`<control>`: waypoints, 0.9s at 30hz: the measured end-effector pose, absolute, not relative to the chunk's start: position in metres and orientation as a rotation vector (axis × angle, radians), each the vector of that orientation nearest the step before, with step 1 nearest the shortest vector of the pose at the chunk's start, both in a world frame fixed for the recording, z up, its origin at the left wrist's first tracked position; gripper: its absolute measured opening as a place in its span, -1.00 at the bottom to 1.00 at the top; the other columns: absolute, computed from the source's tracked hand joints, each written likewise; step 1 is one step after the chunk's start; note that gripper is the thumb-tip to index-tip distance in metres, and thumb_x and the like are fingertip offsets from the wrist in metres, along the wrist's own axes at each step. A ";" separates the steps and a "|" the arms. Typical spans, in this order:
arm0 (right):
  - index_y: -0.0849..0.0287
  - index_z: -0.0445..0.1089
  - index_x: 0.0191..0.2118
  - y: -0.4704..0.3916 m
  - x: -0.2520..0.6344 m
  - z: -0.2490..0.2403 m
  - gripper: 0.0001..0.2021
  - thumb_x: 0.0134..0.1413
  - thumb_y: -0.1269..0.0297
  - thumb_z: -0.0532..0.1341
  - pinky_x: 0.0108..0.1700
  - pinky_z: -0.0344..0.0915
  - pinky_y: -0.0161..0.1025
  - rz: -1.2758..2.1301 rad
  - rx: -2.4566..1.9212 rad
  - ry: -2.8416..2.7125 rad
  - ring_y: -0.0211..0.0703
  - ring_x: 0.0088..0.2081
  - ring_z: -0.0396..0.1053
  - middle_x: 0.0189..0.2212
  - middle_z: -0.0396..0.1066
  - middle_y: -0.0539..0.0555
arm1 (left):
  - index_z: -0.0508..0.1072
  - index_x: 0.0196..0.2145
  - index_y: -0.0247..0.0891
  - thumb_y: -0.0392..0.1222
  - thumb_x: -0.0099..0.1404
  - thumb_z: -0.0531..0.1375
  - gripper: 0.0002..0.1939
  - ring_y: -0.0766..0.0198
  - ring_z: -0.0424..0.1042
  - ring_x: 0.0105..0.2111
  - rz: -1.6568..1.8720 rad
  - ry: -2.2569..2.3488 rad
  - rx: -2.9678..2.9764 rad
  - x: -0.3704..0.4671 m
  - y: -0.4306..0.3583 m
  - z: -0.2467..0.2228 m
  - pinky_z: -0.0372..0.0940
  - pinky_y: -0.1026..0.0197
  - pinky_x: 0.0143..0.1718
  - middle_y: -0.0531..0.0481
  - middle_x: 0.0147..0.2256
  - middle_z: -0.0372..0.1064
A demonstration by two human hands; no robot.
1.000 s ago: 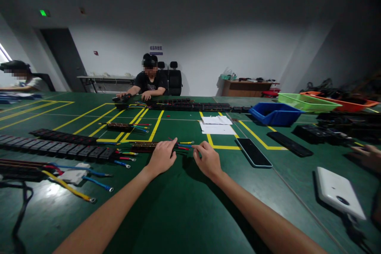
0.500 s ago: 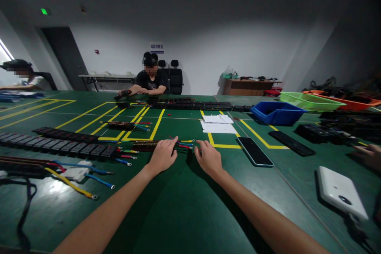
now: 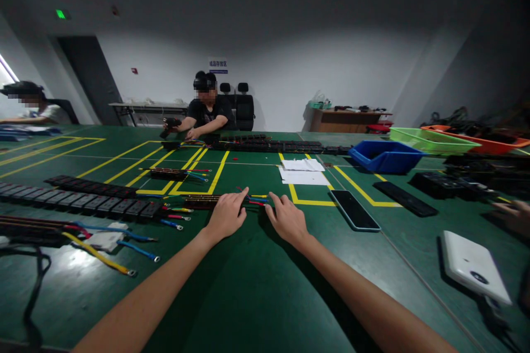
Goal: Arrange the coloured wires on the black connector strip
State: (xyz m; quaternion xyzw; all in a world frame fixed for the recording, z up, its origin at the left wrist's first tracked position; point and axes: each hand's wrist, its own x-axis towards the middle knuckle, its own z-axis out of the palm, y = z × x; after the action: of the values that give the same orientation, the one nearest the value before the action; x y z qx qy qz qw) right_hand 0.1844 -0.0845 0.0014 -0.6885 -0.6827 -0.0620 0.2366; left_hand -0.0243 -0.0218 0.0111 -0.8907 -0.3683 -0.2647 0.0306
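My left hand (image 3: 227,214) lies over the right end of a slim black strip (image 3: 196,202) with copper-coloured bars along it, its fingers curled round that end and the forefinger stretched forward. Yellow, blue and red wires (image 3: 257,200) come out beyond this hand toward the right. At their tips my right hand (image 3: 287,218) has its thumb and forefinger bent round the lug ends, which the fingertips partly hide. A similar wired strip (image 3: 168,174) rests farther back. To the left lie long black socket strips (image 3: 83,198) and thicker wires with ring lugs (image 3: 131,273).
A phone (image 3: 355,210), a dark slab (image 3: 404,198) and a white device (image 3: 476,267) lie right. White papers (image 3: 304,172) and a blue bin (image 3: 385,157) stand farther back. Across the table a person (image 3: 209,113) holds a drill-like tool (image 3: 169,126). Another person's hand (image 3: 515,214) shows at the right edge.
My right hand has moved slightly left, onto the wire tips. My left hand has stayed in place. The person opposite has raised the drill-like tool a little and turned their head.
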 end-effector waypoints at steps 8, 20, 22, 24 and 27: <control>0.08 0.27 0.19 -0.087 0.186 0.004 -0.63 0.42 0.09 -0.01 -0.36 0.20 -0.28 -0.159 -1.831 -1.821 -0.09 -0.17 0.44 -0.08 0.40 0.15 | 0.12 0.33 -0.23 -0.23 0.39 0.08 -0.42 0.05 0.38 0.06 -0.808 -1.170 -2.735 -0.024 -0.026 0.015 0.19 -0.09 0.19 -0.16 0.02 0.42; 0.04 0.41 -0.05 -0.090 0.186 0.006 -0.76 0.41 0.16 0.03 -0.38 0.10 -0.30 -0.185 -1.859 -1.905 -0.21 -0.27 0.38 -0.22 0.37 0.03 | 0.28 0.07 -0.21 -0.26 0.35 0.11 -0.67 0.06 0.44 -0.08 -0.865 -1.202 -2.718 -0.023 -0.030 0.020 0.32 -0.08 0.07 -0.12 -0.12 0.44; 0.05 0.40 -0.04 -0.091 0.186 0.007 -0.76 0.41 0.16 0.03 -0.38 0.10 -0.30 -0.175 -1.861 -1.906 -0.22 -0.27 0.37 -0.21 0.37 0.03 | 0.29 0.07 -0.20 -0.29 0.35 0.11 -0.67 0.06 0.42 -0.03 -0.904 -1.169 -2.725 -0.023 -0.029 0.019 0.31 -0.08 0.10 -0.13 -0.05 0.42; 0.05 0.39 -0.03 -0.091 0.185 0.008 -0.76 0.42 0.16 0.02 -0.37 0.10 -0.30 -0.161 -1.864 -1.908 -0.22 -0.26 0.38 -0.19 0.38 0.04 | 0.31 0.06 -0.19 -0.31 0.36 0.11 -0.68 0.06 0.39 0.03 -0.945 -1.141 -2.708 -0.024 -0.029 0.019 0.30 -0.07 0.13 -0.13 0.01 0.38; 0.06 0.38 -0.02 -0.091 0.185 0.009 -0.76 0.42 0.16 0.01 -0.36 0.12 -0.29 -0.148 -1.871 -1.913 -0.22 -0.24 0.38 -0.18 0.38 0.04 | 0.38 0.04 -0.17 -0.32 0.37 0.11 -0.70 0.06 0.37 0.01 -1.005 -1.127 -2.612 -0.024 -0.028 0.018 0.32 -0.05 0.07 -0.14 -0.01 0.33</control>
State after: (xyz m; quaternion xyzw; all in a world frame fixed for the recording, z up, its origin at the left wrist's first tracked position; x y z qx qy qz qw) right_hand 0.1855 -0.0913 0.0095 -0.6795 -0.6949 -0.0538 0.2290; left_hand -0.0240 -0.0283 0.0177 -0.8640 -0.3730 -0.3324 0.0624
